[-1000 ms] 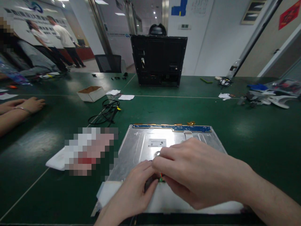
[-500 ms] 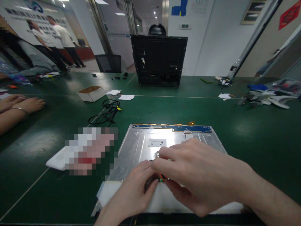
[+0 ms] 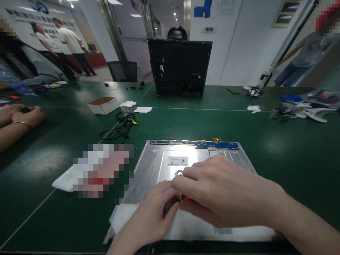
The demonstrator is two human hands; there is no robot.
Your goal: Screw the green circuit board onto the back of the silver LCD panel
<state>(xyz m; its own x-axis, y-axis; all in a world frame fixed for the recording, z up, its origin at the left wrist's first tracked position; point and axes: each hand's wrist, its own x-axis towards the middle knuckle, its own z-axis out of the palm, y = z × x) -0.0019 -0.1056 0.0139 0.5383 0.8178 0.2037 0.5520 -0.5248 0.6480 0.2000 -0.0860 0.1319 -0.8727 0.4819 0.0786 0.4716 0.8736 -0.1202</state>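
A silver metal display panel [image 3: 162,161] lies flat on the green table just in front of me, with a blue circuit strip [image 3: 193,144] along its far edge. My left hand [image 3: 148,219] and my right hand [image 3: 220,191] meet over the panel's near middle. Both are closed in a pinch on a small part with an orange-red bit [image 3: 182,197] between the fingertips. A dark cable end [image 3: 167,207] shows under my left fingers. What exactly they grip is mostly hidden.
A black monitor shell [image 3: 179,67] stands upright across the table. A coiled black cable [image 3: 119,127] and a small cardboard box [image 3: 103,105] lie to the left. Another person's hands [image 3: 18,117] rest at the left edge. Loose parts [image 3: 300,108] sit far right. People stand in the background.
My right fingers have shifted a little on the small part. The person's hands at the left have curled together. A person has come into view at the far right doorway.
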